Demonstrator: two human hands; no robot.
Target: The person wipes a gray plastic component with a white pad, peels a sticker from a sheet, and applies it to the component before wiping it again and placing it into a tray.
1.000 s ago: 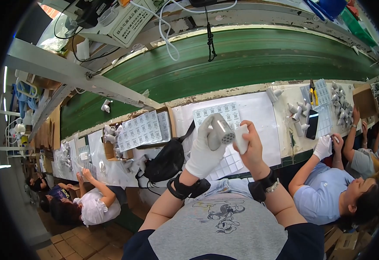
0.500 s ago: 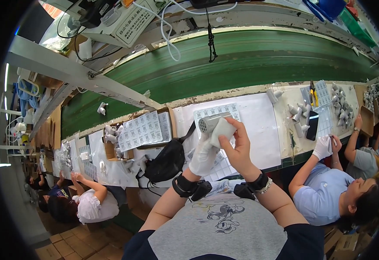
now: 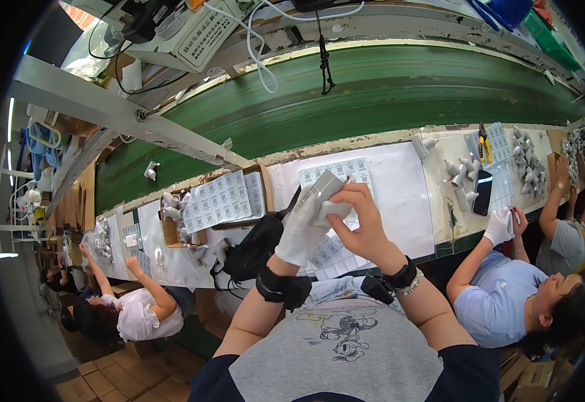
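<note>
My left hand, in a white glove, is closed around a grey cylindrical housing and holds it tilted over the work table. A folded white cloth is pinched in my bare right hand, pressed against the housing's near side. My fingers and the glove hide part of the housing. Behind my hands, a sheet of printed labels lies on white paper. To the left, another label sheet rests on a cardboard box with several grey-white parts beside it.
A black bag lies left of my hands. Beyond the table runs a green conveyor belt carrying one grey-white part. At right are a black phone, yellow-handled pliers and several parts. Co-workers sit on both sides.
The housing has turned in my left hand: its perforated end no longer shows, and its upper end points up. My right hand and the cloth have shifted slightly downward. A co-worker at left reaches forward.
</note>
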